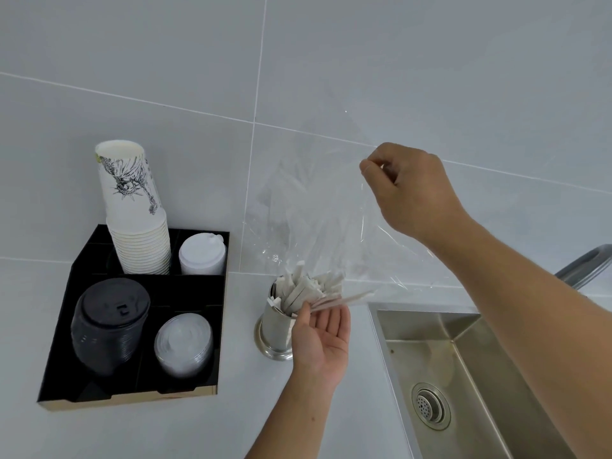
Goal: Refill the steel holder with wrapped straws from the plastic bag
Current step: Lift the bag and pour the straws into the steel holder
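My right fingers pinch the bag by its upper corner, held high at 1 o'clock from the holder. My left hand is open, fingers spread under some loose straws. I should keep the bag mouth over the holder and guide the ends down, so none slide toward the sink at 3 o'clock.
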`<state>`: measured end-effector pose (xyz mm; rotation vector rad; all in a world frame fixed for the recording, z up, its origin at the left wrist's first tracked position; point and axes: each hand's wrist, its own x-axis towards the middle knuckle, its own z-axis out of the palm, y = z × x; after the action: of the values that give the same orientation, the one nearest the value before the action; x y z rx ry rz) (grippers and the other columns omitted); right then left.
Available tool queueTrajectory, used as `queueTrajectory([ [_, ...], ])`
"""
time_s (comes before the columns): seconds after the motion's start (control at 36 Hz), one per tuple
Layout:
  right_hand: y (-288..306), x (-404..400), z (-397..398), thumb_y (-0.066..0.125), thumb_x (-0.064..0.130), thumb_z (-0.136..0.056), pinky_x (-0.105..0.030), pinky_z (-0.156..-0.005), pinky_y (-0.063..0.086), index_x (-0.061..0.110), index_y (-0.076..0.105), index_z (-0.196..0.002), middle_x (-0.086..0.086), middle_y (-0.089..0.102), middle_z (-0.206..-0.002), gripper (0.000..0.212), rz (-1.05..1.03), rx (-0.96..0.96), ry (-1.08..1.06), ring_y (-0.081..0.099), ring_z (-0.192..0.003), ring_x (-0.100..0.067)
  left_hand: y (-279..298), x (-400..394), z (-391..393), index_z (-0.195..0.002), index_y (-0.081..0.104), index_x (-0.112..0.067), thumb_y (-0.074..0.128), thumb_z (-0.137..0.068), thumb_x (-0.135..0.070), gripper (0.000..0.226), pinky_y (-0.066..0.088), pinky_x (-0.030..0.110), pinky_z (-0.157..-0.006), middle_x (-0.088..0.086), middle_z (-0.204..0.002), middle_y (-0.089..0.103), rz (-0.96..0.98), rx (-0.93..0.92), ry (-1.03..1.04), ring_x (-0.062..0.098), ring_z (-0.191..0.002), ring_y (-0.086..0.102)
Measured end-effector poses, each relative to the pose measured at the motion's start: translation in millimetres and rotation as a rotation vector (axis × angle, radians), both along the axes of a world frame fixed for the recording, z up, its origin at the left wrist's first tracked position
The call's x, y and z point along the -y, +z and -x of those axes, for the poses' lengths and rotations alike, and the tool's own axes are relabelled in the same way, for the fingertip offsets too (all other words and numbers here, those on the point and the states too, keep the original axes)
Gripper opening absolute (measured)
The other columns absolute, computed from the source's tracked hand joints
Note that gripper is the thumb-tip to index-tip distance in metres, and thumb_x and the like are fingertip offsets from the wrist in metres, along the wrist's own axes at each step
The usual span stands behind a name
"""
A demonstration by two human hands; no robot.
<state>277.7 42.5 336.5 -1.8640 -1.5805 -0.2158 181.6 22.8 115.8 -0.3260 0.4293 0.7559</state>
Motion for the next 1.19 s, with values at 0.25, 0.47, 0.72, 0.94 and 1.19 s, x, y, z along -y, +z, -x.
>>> queueTrajectory([
  [0.25, -9, -8, 0, 0.052, 0.023, -0.095, -0.021, -0.051, 0.037, 0.019, 0.06, -0.076, 0.007, 0.051, -0.051, 0.021, 0.026, -0.003, -0.012, 0.045, -0.047, -0.011, -6, 5, 0, -0.099, 0.069, -0.005, 0.059, -0.096, -0.02, 0.018, 0.058, 0.028, -0.055, 0.007, -0.087, 0.077, 0.003, -0.044, -0.01, 0.018, -0.069, 0.074],
  [0.47, -19, -12, -1, 0.052, 0.023, -0.094, -0.014, -0.045, 0.034, 0.014, 0.063, -0.078, 0.008, 0.049, -0.048, 0.021, 0.037, -0.022, -0.005, 0.045, -0.046, -0.008, -5, -5, -1, -0.097, 0.067, -0.004, 0.053, -0.1, -0.012, 0.016, 0.059, 0.026, -0.053, 0.006, -0.078, 0.077, 0.051, -0.104, 0.032, 0.015, -0.061, 0.073],
  [0.72, -25, -16, 0, 0.053, 0.025, -0.095, -0.013, -0.045, 0.034, 0.016, 0.063, -0.079, 0.007, 0.05, -0.049, 0.021, 0.069, -0.027, -0.003, 0.044, -0.046, -0.009, -6, -9, 0, -0.099, 0.068, -0.003, 0.055, -0.099, -0.016, 0.019, 0.062, 0.03, -0.056, 0.006, -0.081, 0.079, 0.066, -0.127, 0.041, 0.016, -0.068, 0.076],
  [0.94, 16, -16, 2, 0.055, 0.027, -0.091, -0.01, -0.04, 0.032, 0.018, 0.064, -0.073, 0.009, 0.049, -0.048, 0.022, 0.019, -0.004, 0.003, 0.044, -0.043, -0.005, -6, -3, 1, -0.104, 0.064, 0.0, 0.055, -0.099, -0.023, 0.025, 0.061, 0.033, -0.058, 0.013, -0.09, 0.076, 0.058, -0.09, 0.029, 0.021, -0.077, 0.076],
  [1.19, 30, -6, 5, 0.055, 0.027, -0.093, -0.009, -0.04, 0.033, 0.018, 0.066, -0.077, 0.008, 0.051, -0.051, 0.021, 0.071, 0.032, 0.011, 0.046, -0.043, -0.004, -1, 3, 1, -0.106, 0.066, 0.001, 0.059, -0.097, -0.02, 0.024, 0.062, 0.033, -0.061, 0.014, -0.106, 0.074, 0.041, -0.081, -0.004, 0.02, -0.083, 0.076],
])
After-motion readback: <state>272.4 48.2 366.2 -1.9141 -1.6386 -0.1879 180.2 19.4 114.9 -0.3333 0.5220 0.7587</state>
